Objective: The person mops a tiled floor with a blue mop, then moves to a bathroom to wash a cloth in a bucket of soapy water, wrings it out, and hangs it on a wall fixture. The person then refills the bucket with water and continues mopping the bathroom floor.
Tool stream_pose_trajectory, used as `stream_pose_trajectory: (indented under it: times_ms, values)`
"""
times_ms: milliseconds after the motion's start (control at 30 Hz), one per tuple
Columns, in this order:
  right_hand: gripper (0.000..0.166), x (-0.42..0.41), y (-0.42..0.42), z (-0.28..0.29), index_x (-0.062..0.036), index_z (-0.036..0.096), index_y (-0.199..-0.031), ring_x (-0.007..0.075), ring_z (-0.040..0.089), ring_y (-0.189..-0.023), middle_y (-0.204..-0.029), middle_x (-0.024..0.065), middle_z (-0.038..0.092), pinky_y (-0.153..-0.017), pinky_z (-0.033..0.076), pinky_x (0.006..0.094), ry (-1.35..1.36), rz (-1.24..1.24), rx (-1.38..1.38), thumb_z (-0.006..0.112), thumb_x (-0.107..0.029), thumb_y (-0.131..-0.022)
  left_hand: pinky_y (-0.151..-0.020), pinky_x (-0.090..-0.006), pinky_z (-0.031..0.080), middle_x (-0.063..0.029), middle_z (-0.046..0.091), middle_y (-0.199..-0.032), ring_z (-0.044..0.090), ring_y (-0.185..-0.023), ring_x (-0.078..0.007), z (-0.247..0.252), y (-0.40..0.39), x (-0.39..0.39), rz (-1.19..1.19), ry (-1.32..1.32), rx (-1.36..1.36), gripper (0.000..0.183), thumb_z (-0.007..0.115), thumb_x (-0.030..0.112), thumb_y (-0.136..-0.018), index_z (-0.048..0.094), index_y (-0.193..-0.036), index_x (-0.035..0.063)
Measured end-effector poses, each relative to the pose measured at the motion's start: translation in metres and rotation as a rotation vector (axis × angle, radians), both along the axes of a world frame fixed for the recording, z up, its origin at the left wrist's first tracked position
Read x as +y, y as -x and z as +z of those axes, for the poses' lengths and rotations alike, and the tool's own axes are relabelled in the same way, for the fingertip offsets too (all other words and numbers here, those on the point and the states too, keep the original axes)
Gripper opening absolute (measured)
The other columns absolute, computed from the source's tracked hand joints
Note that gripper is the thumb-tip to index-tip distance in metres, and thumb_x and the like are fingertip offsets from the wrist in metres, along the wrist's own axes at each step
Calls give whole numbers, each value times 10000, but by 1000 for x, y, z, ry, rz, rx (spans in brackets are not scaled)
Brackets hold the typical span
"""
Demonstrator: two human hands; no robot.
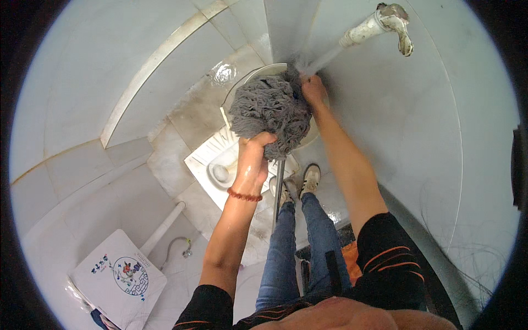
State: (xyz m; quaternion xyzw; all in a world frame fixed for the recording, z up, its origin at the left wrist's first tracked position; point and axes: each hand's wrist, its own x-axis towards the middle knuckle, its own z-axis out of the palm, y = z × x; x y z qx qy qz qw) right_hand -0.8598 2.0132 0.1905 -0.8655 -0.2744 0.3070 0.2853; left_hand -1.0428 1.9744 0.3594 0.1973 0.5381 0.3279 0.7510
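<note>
A grey string mop head (268,109) is held up over a pale bucket (315,132), partly hiding it. My left hand (258,150) grips the near edge of the strands, with a red beaded bracelet around the wrist. At the far right side of the mop head, my right hand (312,88) is closed on its strands beside a stream of water. The water (328,57) sprays from a worn white tap (377,27) on the wall. Below the mop head, the metal mop handle (279,185) runs down towards my legs.
A white ceramic squat toilet (210,163) is set in the wet tiled floor (173,136). At lower left are a white cistern (119,276) with a printed pattern, its pipe (163,229) and a thin hose (167,251). The right wall (412,123) stands close by my right arm.
</note>
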Motion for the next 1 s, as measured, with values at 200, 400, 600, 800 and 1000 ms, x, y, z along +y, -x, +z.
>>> stream_pose_trajectory:
  times_ms: [200,400,600,800,1000]
  values:
    - [251,-43,41,89,-157,589,-936,317,454,-1001,-982,87,570,-870,309,431,-401,169,-28,489,-337,-792,-702,-285,428,-102,570,-877,544,-761,-192,50,32,7,-43,60,16,325,516,-69,-591,522,-916,-71]
    - [411,11,-17,39,-142,480,-1155,300,418,-1080,-1115,102,516,-926,287,390,-332,183,120,406,-401,-844,-737,-276,418,-92,567,-881,529,-830,-186,94,4,-10,-54,-120,7,351,500,-93,-597,518,-946,-56]
    - [356,19,33,94,-86,495,-1150,254,417,-1103,-1159,142,484,-950,277,318,-330,368,260,338,-256,-879,-699,-295,422,-87,562,-850,525,-788,-198,69,12,1,-55,11,50,313,514,-70,-594,525,-906,-48]
    - [456,-38,64,166,-85,340,-1263,263,293,-1201,-1312,113,322,-995,186,367,-507,331,399,299,-351,-895,-732,-312,430,-91,555,-895,533,-798,-210,80,3,-1,-42,-107,2,388,509,-79,-591,504,-978,-51]
    - [658,2,-21,81,-72,366,-1253,272,447,-1058,-1209,107,456,-920,291,363,94,200,-130,416,-536,-789,-793,-317,418,-104,521,-1020,509,-927,-227,115,17,-28,-31,-8,72,518,498,-119,-577,446,-1082,-20]
